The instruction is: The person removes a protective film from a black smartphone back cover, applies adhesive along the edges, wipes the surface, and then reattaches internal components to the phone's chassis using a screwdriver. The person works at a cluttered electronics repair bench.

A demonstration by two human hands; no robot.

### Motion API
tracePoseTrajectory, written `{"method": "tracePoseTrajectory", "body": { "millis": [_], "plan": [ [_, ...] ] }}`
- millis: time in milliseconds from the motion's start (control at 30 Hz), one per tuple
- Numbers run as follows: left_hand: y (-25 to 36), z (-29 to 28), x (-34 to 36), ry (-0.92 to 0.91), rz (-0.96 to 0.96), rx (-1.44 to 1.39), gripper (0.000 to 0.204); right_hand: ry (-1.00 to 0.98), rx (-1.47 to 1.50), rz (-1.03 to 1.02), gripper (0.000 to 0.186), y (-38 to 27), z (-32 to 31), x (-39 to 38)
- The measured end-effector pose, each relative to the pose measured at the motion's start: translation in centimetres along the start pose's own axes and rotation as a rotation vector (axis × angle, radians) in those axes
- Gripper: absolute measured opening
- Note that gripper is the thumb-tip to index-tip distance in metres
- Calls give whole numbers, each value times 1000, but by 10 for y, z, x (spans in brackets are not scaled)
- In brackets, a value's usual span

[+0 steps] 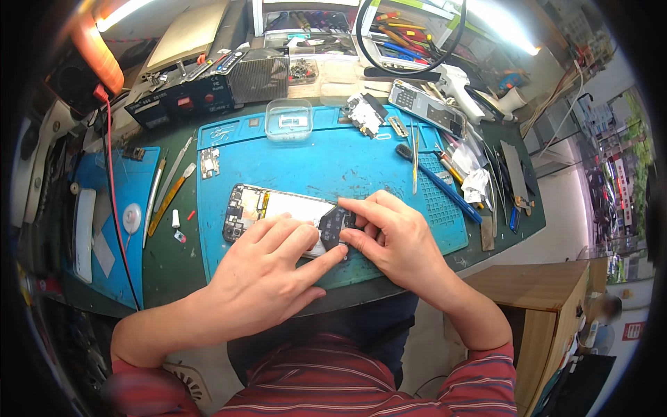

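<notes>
An opened smartphone (281, 203) lies at a slant on the blue mat, its inside facing up. Its camera and circuit parts are at the left end; the middle is pale. Over its right end sits a flat black piece (333, 228) with light print, whose kind I cannot make out. My right hand (396, 240) is closed at the outer edge of that piece, thumb and index finger pinching it. Across the phone's near side lies my left hand (267, 260), fingers apart, one stretched to the black piece's near corner. Both hands partly hide the phone.
A blue work mat (271, 163) covers the bench. Behind stand a clear plastic box (289, 121), a metal phone part (365, 115) and another phone (427, 108). Tweezers (415, 160) and a black-and-blue brush (438, 184) lie right; a yellow-handled knife (171, 199) lies left.
</notes>
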State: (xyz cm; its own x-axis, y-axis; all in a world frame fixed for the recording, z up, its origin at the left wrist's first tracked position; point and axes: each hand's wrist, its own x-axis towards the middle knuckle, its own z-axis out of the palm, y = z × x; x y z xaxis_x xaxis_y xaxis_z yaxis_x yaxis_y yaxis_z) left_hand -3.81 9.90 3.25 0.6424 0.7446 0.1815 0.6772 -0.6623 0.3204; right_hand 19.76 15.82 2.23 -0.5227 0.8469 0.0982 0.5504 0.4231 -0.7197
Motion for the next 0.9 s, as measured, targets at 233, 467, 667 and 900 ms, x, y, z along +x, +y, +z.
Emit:
{"method": "tracePoseTrajectory", "body": {
  "millis": [233,467,667,900],
  "plan": [
    [0,0,1,-11,6,11,67,195,-126,-172,36,8,4,-19],
    [5,-2,3,-16,-17,5,69,141,-438,-349,52,10,5,-20],
    [8,-1,3,-41,-12,83,68,125,-436,-296,56,3,11,-19],
    [8,-2,5,-12,-16,76,62,145,-488,-330,56,3,9,-21]
  ]
}}
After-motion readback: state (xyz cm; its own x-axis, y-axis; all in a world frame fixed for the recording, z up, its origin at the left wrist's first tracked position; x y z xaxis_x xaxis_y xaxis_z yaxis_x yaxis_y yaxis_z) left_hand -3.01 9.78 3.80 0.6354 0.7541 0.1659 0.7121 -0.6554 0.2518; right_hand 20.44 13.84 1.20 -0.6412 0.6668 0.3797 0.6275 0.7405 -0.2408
